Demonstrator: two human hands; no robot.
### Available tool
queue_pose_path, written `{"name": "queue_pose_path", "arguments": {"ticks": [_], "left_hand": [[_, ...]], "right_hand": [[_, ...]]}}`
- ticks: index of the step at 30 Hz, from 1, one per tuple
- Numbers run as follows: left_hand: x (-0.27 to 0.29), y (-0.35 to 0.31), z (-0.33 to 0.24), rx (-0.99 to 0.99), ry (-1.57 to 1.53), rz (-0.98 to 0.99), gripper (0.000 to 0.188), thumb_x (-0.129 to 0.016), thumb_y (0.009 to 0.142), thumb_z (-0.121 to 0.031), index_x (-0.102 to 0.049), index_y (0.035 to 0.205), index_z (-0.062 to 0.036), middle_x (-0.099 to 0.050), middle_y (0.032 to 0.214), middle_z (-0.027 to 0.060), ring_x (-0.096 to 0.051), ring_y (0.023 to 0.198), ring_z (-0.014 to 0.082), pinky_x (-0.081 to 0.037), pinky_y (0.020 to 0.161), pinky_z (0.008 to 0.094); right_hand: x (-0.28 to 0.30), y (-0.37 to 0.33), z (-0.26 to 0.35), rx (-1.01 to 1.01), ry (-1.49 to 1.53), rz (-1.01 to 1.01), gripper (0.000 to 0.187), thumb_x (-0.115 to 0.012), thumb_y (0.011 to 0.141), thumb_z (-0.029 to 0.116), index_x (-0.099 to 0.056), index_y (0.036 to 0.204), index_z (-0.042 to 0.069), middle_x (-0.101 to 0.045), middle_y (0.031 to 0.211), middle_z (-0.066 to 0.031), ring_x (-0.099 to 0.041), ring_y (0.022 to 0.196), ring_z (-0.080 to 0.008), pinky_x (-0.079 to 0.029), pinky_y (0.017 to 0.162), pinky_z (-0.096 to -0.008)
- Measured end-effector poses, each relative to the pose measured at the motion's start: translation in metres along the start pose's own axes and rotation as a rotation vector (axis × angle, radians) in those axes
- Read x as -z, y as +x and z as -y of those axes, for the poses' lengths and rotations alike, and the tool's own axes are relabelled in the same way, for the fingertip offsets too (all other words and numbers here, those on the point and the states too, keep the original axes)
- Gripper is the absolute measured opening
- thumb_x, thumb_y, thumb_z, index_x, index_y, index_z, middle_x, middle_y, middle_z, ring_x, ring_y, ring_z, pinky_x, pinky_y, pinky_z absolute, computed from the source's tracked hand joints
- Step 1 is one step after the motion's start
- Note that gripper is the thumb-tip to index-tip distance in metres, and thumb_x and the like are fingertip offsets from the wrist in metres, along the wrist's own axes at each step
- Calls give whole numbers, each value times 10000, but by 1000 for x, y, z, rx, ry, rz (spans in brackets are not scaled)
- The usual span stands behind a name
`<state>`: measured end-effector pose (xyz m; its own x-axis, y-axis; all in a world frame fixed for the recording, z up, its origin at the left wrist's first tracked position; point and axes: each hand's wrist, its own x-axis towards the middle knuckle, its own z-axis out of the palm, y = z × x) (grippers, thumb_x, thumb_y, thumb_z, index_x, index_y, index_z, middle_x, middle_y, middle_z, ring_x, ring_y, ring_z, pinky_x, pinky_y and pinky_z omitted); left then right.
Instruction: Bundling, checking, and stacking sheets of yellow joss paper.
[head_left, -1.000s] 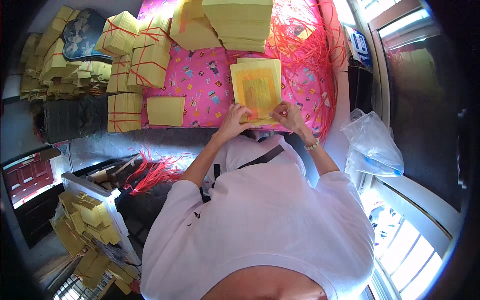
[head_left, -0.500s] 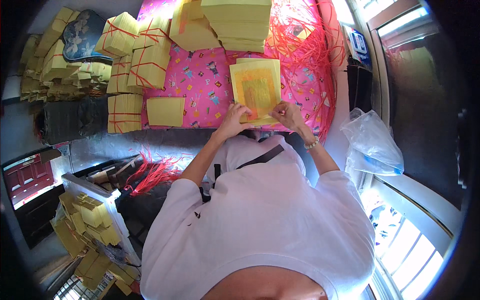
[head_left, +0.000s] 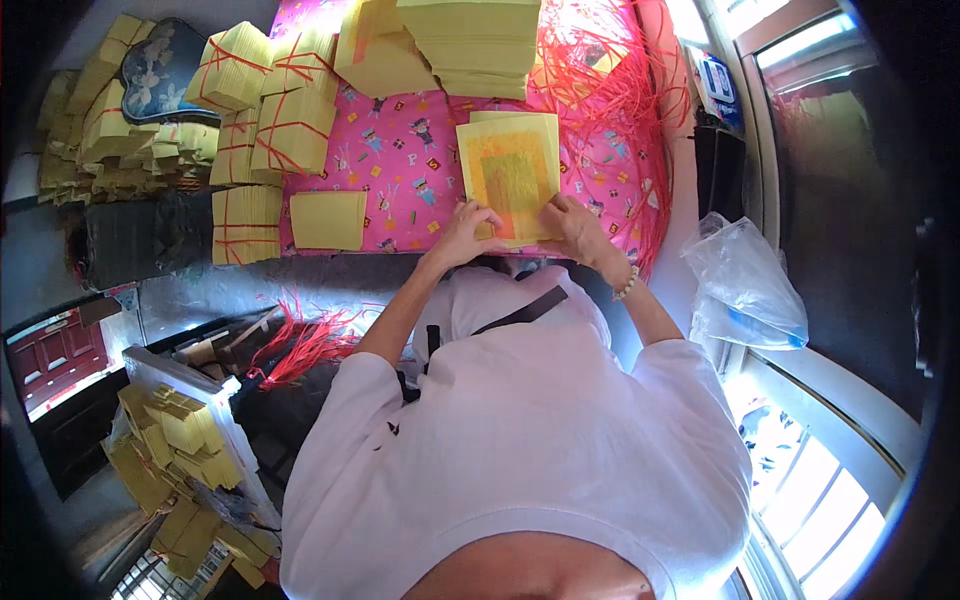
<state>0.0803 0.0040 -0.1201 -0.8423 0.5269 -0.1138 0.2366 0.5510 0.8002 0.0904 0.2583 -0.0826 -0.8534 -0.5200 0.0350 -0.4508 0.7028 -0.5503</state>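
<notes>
— What is the largest thing before the person?

— The tabletop (head_left: 400, 165), covered with a bright pink cloth printed with small cartoon figures

— And on it, going down in size?

— Bundles of yellow paper (head_left: 292, 130), tied with red strips, are piled at the left end. A tall stack of yellow paper (head_left: 470, 50) stands at the far side, its sheets squared one on another. To the right of that stack spreads a loose tangle of red strips (head_left: 615, 100)

— Where is the printed joss paper (head_left: 512, 180)?

— Flat near the front edge, between the two hands and just short of the tall stack. It has a gold panel framed in orange, and another yellow sheet shows past its far edge. Well to its left lies a smaller plain yellow pile (head_left: 328, 220), just beside the bundles

— How do the hands stand?

— The left hand (head_left: 468, 233) is at the near left corner of the joss paper, forefinger and thumb a little apart; whether they pinch a sheet cannot be told. The right hand (head_left: 585, 235) is at the near right corner, its fingers bent close together, their tips partly hidden, so their grip cannot be told either

— The smallest thing?

— A pale beaded bracelet (head_left: 627, 283) around the right wrist
</notes>
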Motion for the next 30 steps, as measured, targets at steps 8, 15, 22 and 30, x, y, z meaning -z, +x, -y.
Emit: {"name": "queue_pose_path", "arguments": {"ticks": [8, 15, 22, 30], "left_hand": [[4, -1, -6, 6, 5, 34, 365, -789, 649, -263, -594, 922, -120, -516, 992, 76, -449, 1059, 282, -361, 929, 390], [2, -1, -8, 4, 49, 27, 332, -755, 698, -272, -597, 946, -117, -517, 987, 80, -450, 1044, 278, -366, 915, 385], [5, 4, -2, 8, -21, 38, 270, -689, 777, -283, -579, 925, -86, -524, 936, 77, -476, 963, 261, -371, 877, 377], [3, 14, -39, -66, 233, -135, 251, -623, 803, -183, -530, 1000, -57, -554, 879, 131, -525, 929, 322, -436, 798, 418]], "right_hand": [[3, 7, -11, -27, 65, 136, 307, -748, 673, 209, -553, 865, 69, -547, 871, -98, -578, 823, -290, -486, 684, -383], [8, 16, -11, -1, 58, 104, 220, -711, 722, 222, -569, 797, 72, -602, 760, -76, -612, 683, -282, -481, 606, -391], [12, 14, 5, 46, 13, 11, 227, -678, 736, 175, -539, 883, 73, -555, 851, -82, -593, 803, -281, -487, 661, -382], [12, 22, 11, 43, 14, -98, 249, -665, 730, 113, -551, 949, 77, -542, 924, -101, -572, 833, -301, -490, 683, -382]]}}
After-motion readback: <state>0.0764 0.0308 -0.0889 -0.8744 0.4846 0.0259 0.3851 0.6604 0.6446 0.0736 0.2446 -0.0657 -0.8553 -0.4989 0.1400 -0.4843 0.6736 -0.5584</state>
